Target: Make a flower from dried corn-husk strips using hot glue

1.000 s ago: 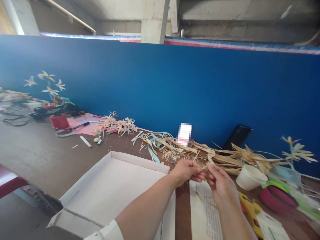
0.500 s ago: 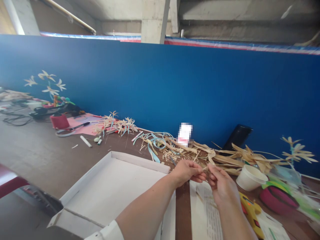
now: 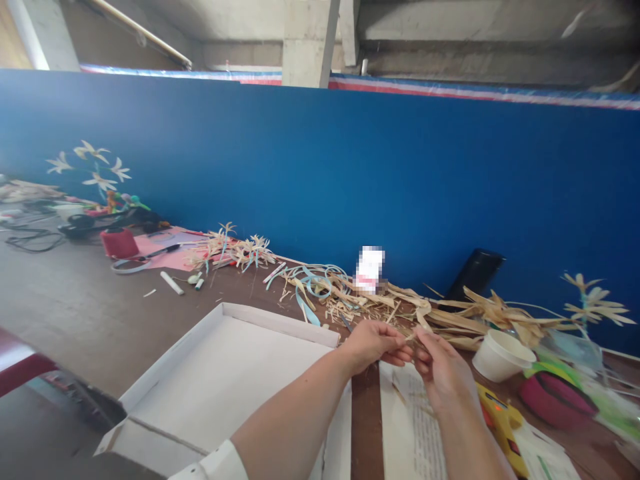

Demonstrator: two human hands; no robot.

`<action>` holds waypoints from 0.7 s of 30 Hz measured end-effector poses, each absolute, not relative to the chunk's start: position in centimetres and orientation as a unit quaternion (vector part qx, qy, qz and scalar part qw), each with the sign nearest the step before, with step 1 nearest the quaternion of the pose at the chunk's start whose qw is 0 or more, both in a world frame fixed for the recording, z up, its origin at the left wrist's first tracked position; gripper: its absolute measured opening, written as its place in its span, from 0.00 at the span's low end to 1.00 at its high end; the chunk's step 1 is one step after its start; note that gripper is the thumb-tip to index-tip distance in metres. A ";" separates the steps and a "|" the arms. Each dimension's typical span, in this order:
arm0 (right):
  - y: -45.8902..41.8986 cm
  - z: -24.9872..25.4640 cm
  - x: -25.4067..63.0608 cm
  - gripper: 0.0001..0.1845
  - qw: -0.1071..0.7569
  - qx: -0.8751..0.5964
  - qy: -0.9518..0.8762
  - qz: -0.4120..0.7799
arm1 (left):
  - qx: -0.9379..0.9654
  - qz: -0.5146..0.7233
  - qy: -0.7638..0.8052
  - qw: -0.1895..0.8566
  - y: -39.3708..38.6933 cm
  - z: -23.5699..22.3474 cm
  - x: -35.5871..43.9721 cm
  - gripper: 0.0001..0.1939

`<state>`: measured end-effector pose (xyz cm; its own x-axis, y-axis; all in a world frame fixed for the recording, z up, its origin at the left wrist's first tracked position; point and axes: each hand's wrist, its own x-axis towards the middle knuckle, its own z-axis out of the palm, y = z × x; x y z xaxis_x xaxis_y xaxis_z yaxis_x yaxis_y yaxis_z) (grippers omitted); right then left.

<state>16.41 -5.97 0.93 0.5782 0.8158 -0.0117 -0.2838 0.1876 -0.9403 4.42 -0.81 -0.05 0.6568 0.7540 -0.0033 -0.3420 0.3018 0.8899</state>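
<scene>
My left hand [image 3: 373,345] and my right hand [image 3: 443,370] meet over the brown table [image 3: 85,313], fingertips pinched together on a thin dried husk strip [image 3: 411,337]. Both hands are closed on it. Just behind them lies a heap of dried husk leaves and shavings [image 3: 450,313] mixed with pale blue ribbon strips [image 3: 313,287]. Under my right hand lies a printed paper sheet [image 3: 413,427]. A shallow white cardboard box lid [image 3: 220,380] sits below my left forearm.
A white paper cup [image 3: 501,353], a yellow glue gun [image 3: 500,417] and a pink-green round thing [image 3: 555,397] lie to the right. A black phone [image 3: 475,273] leans on the blue partition [image 3: 320,167]. Husk flowers [image 3: 95,167], cables, a red pad [image 3: 119,243] and glue sticks are at left.
My fingers have shifted slightly on the husk strip; both hands stay in the same place.
</scene>
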 end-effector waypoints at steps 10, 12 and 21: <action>-5.7 1.0 16.5 0.18 0.725 -0.530 -0.249 0.362 | 0.481 0.342 0.213 0.779 -0.7 -0.3 4.6 0.19; -5.7 1.0 16.6 0.18 0.725 -0.534 -0.247 0.357 | 0.480 0.341 0.213 0.780 -0.8 -0.3 4.5 0.19; -5.9 1.0 16.5 0.17 0.728 -0.527 -0.244 0.365 | 0.487 0.337 0.206 0.779 -1.0 0.1 4.3 0.15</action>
